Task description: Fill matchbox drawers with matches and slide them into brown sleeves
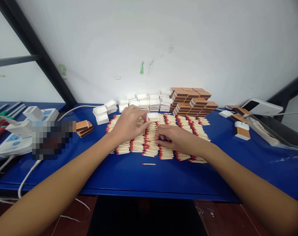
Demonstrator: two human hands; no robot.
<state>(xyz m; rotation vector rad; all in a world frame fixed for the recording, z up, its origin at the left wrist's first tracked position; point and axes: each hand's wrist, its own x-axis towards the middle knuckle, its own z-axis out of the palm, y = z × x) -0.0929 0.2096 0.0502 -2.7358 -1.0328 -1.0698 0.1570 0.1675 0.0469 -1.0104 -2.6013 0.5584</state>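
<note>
Between the thumb and fingers of my left hand [131, 124] is a small white matchbox tray [153, 116], held over the matches. My right hand [172, 137] is curled with its fingertips down among the red-tipped matches [151, 147]; what its fingers pinch, if anything, I cannot make out. The matches lie in several dense rows beneath and around both hands. One single match [148, 164] lies apart in front of the rows.
Stacked white trays [141, 102] and piled brown matchbox sleeves [190, 98] stand along the wall. On the left are brown sleeves [83, 127] and a power strip [15, 141] with cables. A white device [259, 108] and a brown box [242, 132] lie on the right.
</note>
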